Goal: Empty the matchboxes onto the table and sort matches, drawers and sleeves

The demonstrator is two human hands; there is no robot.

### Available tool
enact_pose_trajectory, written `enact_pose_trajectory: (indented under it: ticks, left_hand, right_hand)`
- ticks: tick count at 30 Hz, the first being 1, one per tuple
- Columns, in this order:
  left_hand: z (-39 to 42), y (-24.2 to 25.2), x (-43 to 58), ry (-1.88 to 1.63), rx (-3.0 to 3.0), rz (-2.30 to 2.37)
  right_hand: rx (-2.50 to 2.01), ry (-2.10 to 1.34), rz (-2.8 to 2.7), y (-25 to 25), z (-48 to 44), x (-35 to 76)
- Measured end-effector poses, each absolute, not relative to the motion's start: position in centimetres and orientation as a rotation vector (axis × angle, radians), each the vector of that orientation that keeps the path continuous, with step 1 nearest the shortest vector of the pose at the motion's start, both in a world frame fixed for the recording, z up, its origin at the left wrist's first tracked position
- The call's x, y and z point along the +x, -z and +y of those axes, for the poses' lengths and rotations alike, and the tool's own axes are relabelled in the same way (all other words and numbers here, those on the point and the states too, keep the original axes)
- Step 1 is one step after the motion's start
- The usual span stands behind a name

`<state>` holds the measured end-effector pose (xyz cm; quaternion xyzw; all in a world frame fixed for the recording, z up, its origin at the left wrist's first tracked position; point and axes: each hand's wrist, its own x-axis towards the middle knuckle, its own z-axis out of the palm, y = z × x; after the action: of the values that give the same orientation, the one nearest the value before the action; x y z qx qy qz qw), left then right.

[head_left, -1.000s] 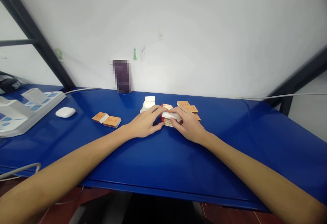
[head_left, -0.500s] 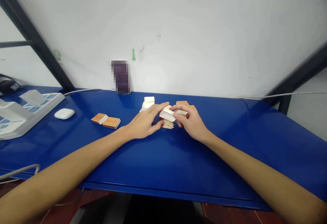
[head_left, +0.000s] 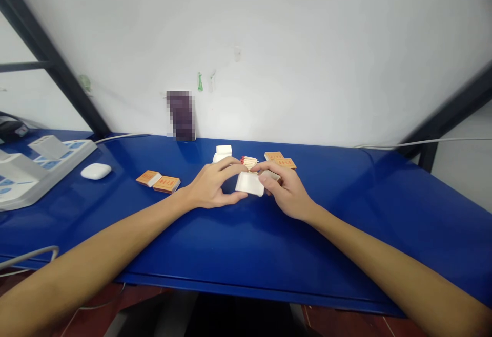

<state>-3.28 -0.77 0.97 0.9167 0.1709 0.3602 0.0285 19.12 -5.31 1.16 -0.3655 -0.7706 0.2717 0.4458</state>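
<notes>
An empty white matchbox tray (head_left: 249, 183) is held between both hands over the blue table. My left hand (head_left: 213, 183) has its thumb and fingers closed on the tray's left side. My right hand (head_left: 286, 188) grips the tray's right end, and a matchbox sleeve (head_left: 271, 175) shows under its fingers, partly hidden. Just behind the tray lies a pile of red-tipped matches (head_left: 249, 162). White trays (head_left: 223, 151) stand behind my left hand, partly covered by it. Orange matchboxes (head_left: 285, 163) lie behind my right hand.
Two more orange matchboxes (head_left: 166, 183) lie on the blue table (head_left: 230, 245) left of my left hand. Farther left are a white rounded case (head_left: 96, 171) and a power strip (head_left: 61, 160). A phone (head_left: 182, 116) leans on the wall.
The white tray has moved toward me and tipped, so its hollow inside shows. The matches behind it are now uncovered at their red tips. Both hands have shifted slightly with the tray.
</notes>
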Motion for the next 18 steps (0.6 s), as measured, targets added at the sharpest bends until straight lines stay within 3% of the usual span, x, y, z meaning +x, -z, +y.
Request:
enact_pose_trajectory:
  ticks: [4, 8, 13, 18]
  left_hand:
    - [-0.2, -1.5, -4.2, -1.176, 2.789, 0.675]
    - [0.7, -2.0, -5.0, -1.216, 2.759, 0.946]
    - [1.9, -1.8, -5.5, -1.182, 2.682, 1.319]
    - [2.1, -1.1, -5.3, -1.031, 2.685, 1.511]
  right_hand:
    - [-0.822, -0.162, -2.150, -1.4, -4.7, 20.8]
    - [-0.980, 0.105, -1.977, -2.0, -3.3, 23.4]
    - [-1.160, 0.299, -1.999, -2.6, -1.7, 25.5]
    - [-1.295, 0.248, -2.102, -1.9, -1.2, 25.2]
